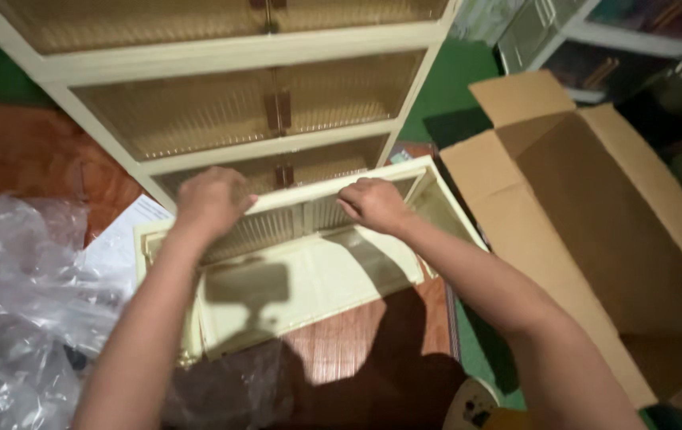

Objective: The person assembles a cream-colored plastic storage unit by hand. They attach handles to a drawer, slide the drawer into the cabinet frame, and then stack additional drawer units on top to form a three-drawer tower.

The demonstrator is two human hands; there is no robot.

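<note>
— Cream plastic everywhere, it seems. What is the biggest piece?

— The stacked cabinet [221,111], cream frames with ribbed amber doors, standing at the top of the view. To the right lies an open cardboard box [596,215], flaps spread, on the green floor [452,87].

— And what are the hands on?

— A loose cabinet section [309,271], cream like the rest, lying open-side-up on the reddish wooden floor [357,342] just in front of the cabinet. Both hands sit on its far top rail.

— How is each grip?

— The left hand [212,203] is curled over the rail near its left end, fingers clamped on the edge. The right hand [374,205] is closed on the same rail further right, fingers folded over it.

— Anything smaller nearby?

— Crumpled clear plastic wrap [18,302] at the left, and a white paper sheet [122,239] between it and the section.
</note>
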